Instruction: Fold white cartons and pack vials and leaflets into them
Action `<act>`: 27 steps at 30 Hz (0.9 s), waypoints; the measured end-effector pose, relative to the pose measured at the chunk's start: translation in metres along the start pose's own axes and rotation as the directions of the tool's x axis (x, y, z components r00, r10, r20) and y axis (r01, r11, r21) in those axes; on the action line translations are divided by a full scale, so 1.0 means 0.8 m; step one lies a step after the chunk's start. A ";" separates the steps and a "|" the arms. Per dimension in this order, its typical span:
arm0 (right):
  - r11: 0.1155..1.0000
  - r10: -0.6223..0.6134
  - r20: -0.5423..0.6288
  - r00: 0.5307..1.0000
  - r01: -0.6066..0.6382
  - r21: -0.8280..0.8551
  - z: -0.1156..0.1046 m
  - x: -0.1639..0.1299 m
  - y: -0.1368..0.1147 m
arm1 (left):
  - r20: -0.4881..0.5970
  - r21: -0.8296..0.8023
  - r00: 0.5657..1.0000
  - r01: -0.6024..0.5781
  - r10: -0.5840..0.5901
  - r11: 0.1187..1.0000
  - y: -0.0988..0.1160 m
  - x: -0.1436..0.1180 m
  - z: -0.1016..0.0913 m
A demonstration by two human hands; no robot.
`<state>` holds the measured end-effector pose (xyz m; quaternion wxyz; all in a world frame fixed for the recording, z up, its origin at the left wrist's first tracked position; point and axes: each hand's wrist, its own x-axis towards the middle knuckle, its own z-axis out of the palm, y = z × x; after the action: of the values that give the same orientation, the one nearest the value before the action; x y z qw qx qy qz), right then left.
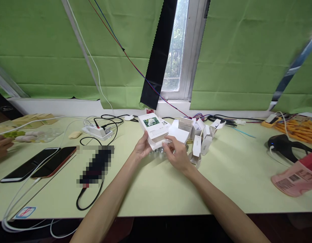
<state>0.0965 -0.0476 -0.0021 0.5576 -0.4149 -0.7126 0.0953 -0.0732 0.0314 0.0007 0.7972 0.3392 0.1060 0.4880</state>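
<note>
Above the middle of the table I hold a white cardboard box [159, 131] with a picture of a white flower and small print on its face. My left hand [142, 145] is closed round its left side, thumb along the edge. At the box's near end, the fingers of my right hand [176, 153] pinch the end flap. Just behind my right hand lies another white box [179, 135]. Clear shiny items [159, 151] show partly beneath the held box; I cannot make out what they are.
Several small open white cartons [201, 143] stand to the right. A power strip [97, 131], cables and phones [56, 161] lie left. Another person's hand [2, 146] is at the far left edge. A pink package [296, 177] and a black device [283, 145] sit right.
</note>
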 end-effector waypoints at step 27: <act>0.992 -0.001 -0.081 0.997 -0.010 -0.130 0.001 -0.002 -0.004 | -0.029 0.044 1.000 -0.012 0.013 0.999 -0.006 -0.002 0.001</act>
<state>0.0945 -0.0501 -0.0016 0.5574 -0.4555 -0.6934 0.0332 -0.0702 0.0283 -0.0022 0.7849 0.3503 0.1261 0.4953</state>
